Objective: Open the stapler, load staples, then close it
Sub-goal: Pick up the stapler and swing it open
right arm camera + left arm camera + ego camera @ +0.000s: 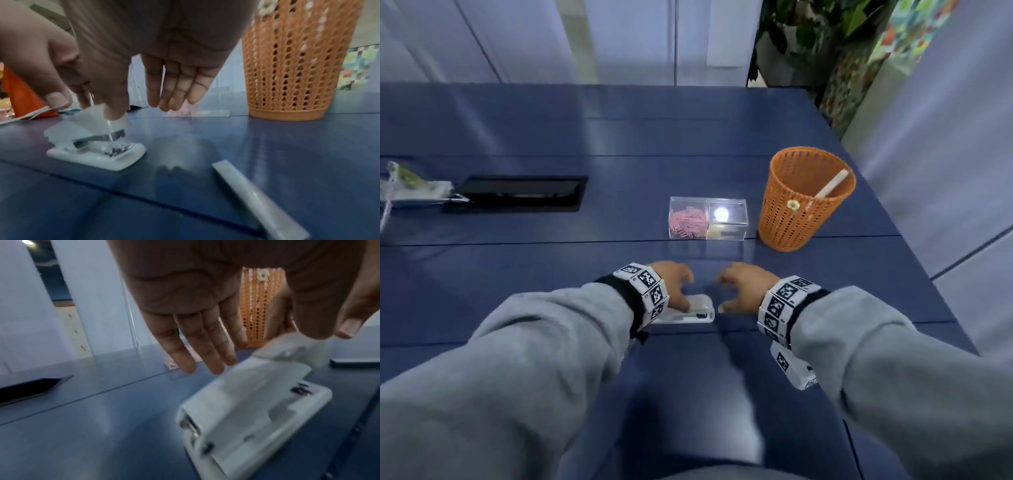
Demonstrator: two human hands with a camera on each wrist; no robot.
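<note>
White plastic stapler [700, 308] sits flat on the blue tabletop [585, 267] close in front of the person, between the two hands. Its top is tipped up a little at the front end, so the metal channel shows under it in the right wrist view.

Right hand [746, 287] has its grip on that raised front end. The forefinger tip is on the top and the thumb is just beside it, while the other three fingers [174, 91] hang loose and straight, off the stapler.

Left hand [671, 284] hovers over the rear of the stapler with its grip apart and four fingers [197, 344] straight and clear of it. Only the thumb seems to touch the top, though blur makes that contact hard to judge.

Just right of the stapler, under the right wrist, a grey strip of staples [257, 194] lies on the tabletop, apart from both hands.

Farther back stands a clear box [708, 217] with pink paper clips [688, 221] in its left half. An orange basket [804, 205] just to its right has a white stick leaning inside. Well off to the left are a black slot [517, 193] in the tabletop and a crumpled bag [407, 185]
</note>
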